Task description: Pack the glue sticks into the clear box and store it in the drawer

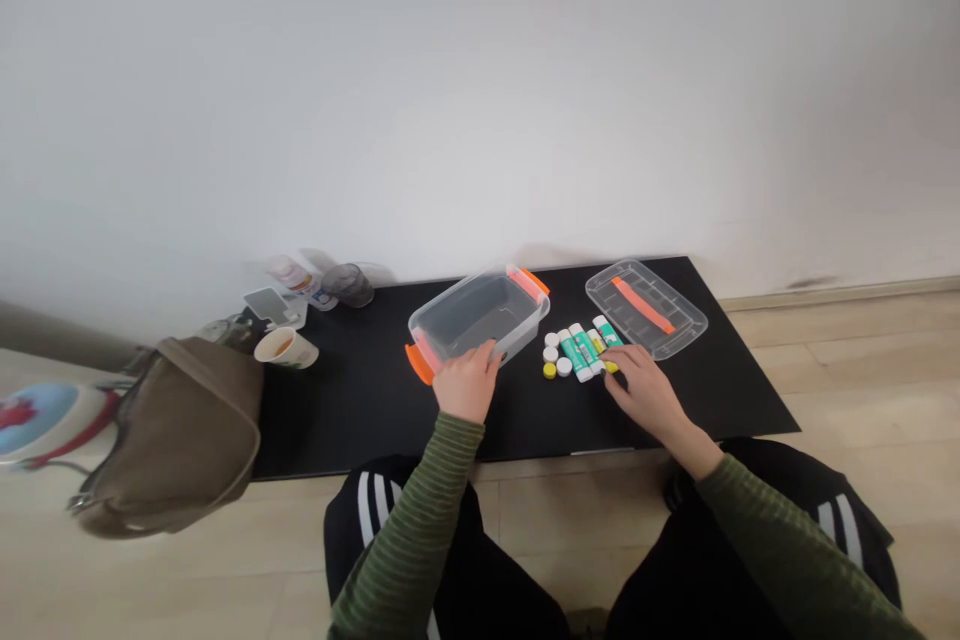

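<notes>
You are working over the glue sticks (581, 352) on the black bench (337, 425).
Left of the sticks, your left grip (466, 382) is curling over the near rim of a clear plastic box (442, 320) and holding it; white and yellow caps (550, 354) are sitting just beside them; your right grip (641, 388) is touching the sticks, its hold unclear; a clear lid (660, 295) is lying right of them.

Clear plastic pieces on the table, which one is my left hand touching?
The deep tub with orange handles, not the flat lid off to the right.
</notes>
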Motion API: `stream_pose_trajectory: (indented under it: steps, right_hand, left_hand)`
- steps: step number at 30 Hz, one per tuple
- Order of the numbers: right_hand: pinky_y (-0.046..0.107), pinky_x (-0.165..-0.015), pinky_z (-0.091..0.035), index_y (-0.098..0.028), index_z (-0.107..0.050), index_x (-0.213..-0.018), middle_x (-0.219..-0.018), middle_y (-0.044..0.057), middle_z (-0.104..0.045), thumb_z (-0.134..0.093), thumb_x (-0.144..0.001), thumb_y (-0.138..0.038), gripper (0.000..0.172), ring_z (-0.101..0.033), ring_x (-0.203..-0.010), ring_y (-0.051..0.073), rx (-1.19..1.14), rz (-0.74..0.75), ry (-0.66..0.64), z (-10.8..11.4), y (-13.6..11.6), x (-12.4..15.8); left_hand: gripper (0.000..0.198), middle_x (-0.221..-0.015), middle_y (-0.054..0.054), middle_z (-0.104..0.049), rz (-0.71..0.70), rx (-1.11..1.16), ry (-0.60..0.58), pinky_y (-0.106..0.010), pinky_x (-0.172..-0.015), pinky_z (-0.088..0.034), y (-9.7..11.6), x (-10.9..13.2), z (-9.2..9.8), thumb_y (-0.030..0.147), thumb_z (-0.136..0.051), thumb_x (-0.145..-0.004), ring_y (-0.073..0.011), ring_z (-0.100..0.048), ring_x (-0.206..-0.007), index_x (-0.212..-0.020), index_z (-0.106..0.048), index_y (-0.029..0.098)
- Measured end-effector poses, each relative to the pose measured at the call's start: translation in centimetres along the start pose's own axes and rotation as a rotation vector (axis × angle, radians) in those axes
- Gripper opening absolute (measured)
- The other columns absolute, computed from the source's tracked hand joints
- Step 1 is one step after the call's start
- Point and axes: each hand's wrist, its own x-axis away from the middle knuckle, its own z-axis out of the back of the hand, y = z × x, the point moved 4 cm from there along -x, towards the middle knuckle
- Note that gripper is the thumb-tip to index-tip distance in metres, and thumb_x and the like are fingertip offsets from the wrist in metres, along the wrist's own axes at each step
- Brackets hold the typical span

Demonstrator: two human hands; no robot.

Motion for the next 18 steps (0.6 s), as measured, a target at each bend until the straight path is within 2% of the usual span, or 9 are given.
stream_pose_trajectory:
  steps: [3, 5, 8, 10, 12, 14, 16, 17, 18]
  right_hand:
    - [0.037, -0.092, -0.05, -0.021, -0.066, -0.106, -0.108, 0.009, -0.066, -0.048, -0.092, -0.021, 0.023, -0.061, -0.101, 0.022, -0.043, 0.023, -0.097, -0.4, -0.8, 0.3]
    - [0.035, -0.087, -0.051, -0.022, -0.067, -0.104, -0.103, 0.008, -0.068, -0.047, -0.093, -0.022, 0.023, -0.063, -0.093, 0.02, -0.071, 0.058, -0.185, -0.6, -1.7, 0.5]
    - [0.028, -0.073, -0.051, -0.022, -0.068, -0.101, -0.088, 0.005, -0.068, -0.044, -0.096, -0.026, 0.026, -0.062, -0.077, 0.016, -0.16, 0.187, -0.32, 0.3, -4.4, 0.8]
    - [0.025, -0.066, -0.048, -0.021, -0.069, -0.097, -0.079, 0.004, -0.066, -0.042, -0.098, -0.032, 0.029, -0.06, -0.071, 0.014, -0.278, 0.324, -0.376, 2.6, -7.3, 1.1]
    - [0.025, -0.065, -0.046, -0.021, -0.068, -0.09, -0.076, 0.005, -0.065, -0.041, -0.099, -0.038, 0.034, -0.059, -0.07, 0.014, -0.413, 0.418, -0.334, 6.1, -10.4, 1.4]
    - [0.028, -0.063, -0.044, -0.022, -0.065, -0.076, -0.067, 0.004, -0.061, -0.033, -0.1, -0.046, 0.047, -0.056, -0.063, 0.015, -0.565, 0.451, -0.151, 9.9, -13.0, 1.3]
    - [0.03, -0.055, -0.039, -0.022, -0.056, -0.061, -0.055, 0.003, -0.052, -0.018, -0.098, -0.061, 0.066, -0.049, -0.052, 0.015, -0.71, 0.387, 0.108, 12.7, -14.0, 0.7]
    - [0.031, -0.052, -0.035, -0.023, -0.05, -0.055, -0.05, 0.002, -0.047, -0.011, -0.096, -0.067, 0.071, -0.044, -0.048, 0.015, -0.736, 0.32, 0.196, 13.2, -13.9, 0.2]
    - [0.031, -0.05, -0.031, -0.023, -0.045, -0.051, -0.047, 0.001, -0.042, -0.007, -0.094, -0.07, 0.074, -0.039, -0.046, 0.014, -0.729, 0.229, 0.232, 13.0, -13.4, -0.6]
  left_hand:
    - [0.03, -0.091, -0.007, -0.076, 0.037, -0.009, -0.026, -0.035, -0.066, -0.046, 0.4, -0.1, -0.2, 0.038, -0.055, -0.091, -0.0263, -0.069, -0.075, -0.113, -0.071, 0.025]
    - [0.03, -0.094, -0.009, -0.076, 0.011, 0.043, 0.006, -0.037, -0.073, -0.048, 0.7, -0.1, 0.3, 0.036, -0.059, -0.089, -0.0269, -0.069, -0.079, -0.113, -0.071, 0.023]
    - [0.032, -0.107, -0.012, -0.073, -0.128, 0.264, 0.155, -0.042, -0.09, -0.047, 2.0, 0.8, 2.8, 0.035, -0.062, -0.087, -0.0285, -0.067, -0.097, -0.113, -0.07, 0.018]
    - [0.031, -0.105, -0.012, -0.073, -0.255, 0.534, 0.234, -0.041, -0.092, -0.048, 3.5, 2.2, 5.6, 0.042, -0.058, -0.089, -0.0265, -0.066, -0.099, -0.103, -0.073, 0.018]
    - [0.045, -0.082, -0.01, -0.073, -0.345, 0.882, 0.165, -0.032, -0.072, -0.051, 5.4, 4.0, 8.6, 0.048, -0.044, -0.095, -0.0195, -0.066, -0.077, -0.078, -0.073, 0.018]
    - [0.077, -0.05, -0.007, -0.058, -0.399, 1.173, 0.003, -0.026, -0.048, -0.04, 7.2, 5.4, 11.3, 0.056, -0.012, -0.099, -0.013, -0.052, -0.047, -0.049, -0.058, 0.019]
    - [0.081, -0.037, -0.003, -0.039, -0.342, 1.236, 0.036, -0.027, -0.041, -0.026, 8.3, 5.6, 13.3, 0.066, -0.004, -0.094, -0.0103, -0.036, -0.037, -0.038, -0.04, 0.02]
    - [0.079, -0.037, -0.001, -0.034, -0.272, 1.211, 0.084, -0.028, -0.041, -0.022, 8.5, 5.0, 13.5, 0.069, -0.006, -0.092, -0.0096, -0.032, -0.037, -0.038, -0.035, 0.02]
    - [0.076, -0.038, 0.0, -0.03, -0.178, 1.168, 0.13, -0.029, -0.043, -0.019, 8.5, 4.2, 13.2, 0.07, -0.011, -0.092, -0.0092, -0.029, -0.038, -0.039, -0.032, 0.02]
